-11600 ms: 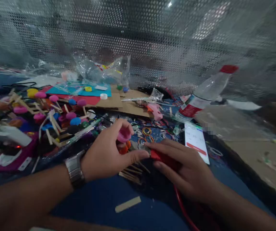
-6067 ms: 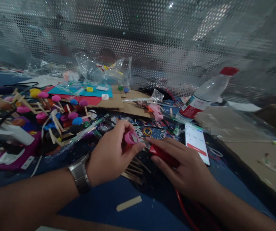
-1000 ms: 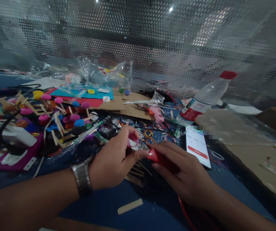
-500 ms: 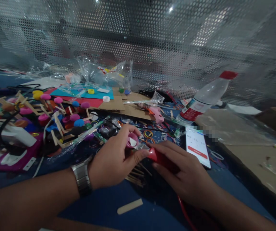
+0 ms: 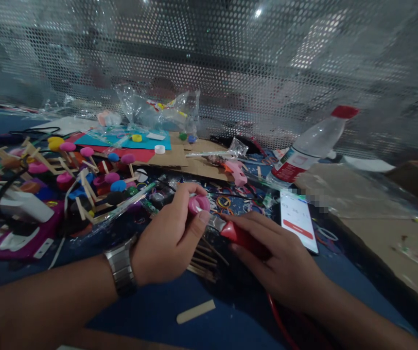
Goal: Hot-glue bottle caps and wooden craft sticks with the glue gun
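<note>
My left hand (image 5: 168,238) wears a metal-band watch (image 5: 120,266) and has its thumb and fingers closed round a small pink bottle cap (image 5: 199,203). The cap's hollow side partly faces me, and a pale, pointed shape shows at its opening. My right hand (image 5: 278,253) grips a tool with a red handle (image 5: 236,233). Its metal head (image 5: 216,222) points left at the cap, close to my left thumb; its exact kind is unclear. Below the hands lie several thin wooden sticks (image 5: 203,262). A single craft stick (image 5: 196,311) rests nearer to me on the blue surface.
Stick-and-cap pieces (image 5: 85,180) crowd the left, beside a purple-and-white device (image 5: 30,238). Rubber bands (image 5: 223,201) lie beyond my hands. A phone (image 5: 298,221) and a tilted red-capped bottle (image 5: 311,146) are at right. Perforated metal (image 5: 194,58) stands behind cardboard (image 5: 205,167).
My left hand has turned slightly, so more of the pink cap shows and its thumb sits farther left. The red-handled tool has shifted a little left.
</note>
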Demonstrator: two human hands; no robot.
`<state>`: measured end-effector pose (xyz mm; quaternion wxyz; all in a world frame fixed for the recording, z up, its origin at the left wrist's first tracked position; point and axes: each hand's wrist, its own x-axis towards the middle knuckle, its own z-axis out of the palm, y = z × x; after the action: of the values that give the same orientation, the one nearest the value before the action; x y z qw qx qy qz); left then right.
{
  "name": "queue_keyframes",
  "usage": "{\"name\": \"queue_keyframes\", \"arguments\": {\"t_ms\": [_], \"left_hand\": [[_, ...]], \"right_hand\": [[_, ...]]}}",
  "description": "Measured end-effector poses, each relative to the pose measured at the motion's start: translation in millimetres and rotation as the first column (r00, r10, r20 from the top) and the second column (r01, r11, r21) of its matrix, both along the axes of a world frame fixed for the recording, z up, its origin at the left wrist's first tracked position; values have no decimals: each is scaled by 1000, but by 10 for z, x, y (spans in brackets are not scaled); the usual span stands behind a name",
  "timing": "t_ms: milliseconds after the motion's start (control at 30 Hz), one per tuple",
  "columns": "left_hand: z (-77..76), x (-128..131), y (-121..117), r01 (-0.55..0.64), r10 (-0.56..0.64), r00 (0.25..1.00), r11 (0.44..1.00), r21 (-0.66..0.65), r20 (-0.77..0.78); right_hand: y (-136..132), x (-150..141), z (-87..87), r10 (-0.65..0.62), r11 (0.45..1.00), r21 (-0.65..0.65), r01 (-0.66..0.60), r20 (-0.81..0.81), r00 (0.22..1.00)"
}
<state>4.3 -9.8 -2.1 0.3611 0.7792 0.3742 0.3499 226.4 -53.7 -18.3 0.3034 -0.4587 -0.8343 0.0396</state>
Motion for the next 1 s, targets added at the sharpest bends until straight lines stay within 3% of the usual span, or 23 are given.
{"name": "queue_keyframes", "arguments": {"t_ms": [200,1000], "left_hand": [[-15,10,7,25,-27,997,999,-32,-68],[-30,6,66,65,-67,997,995,-70,-35]], "right_hand": [[-8,-7,2,50,999,-13,-50,-8,999],[-6,12,-4,82,997,-15,-82,-13,997]]}}
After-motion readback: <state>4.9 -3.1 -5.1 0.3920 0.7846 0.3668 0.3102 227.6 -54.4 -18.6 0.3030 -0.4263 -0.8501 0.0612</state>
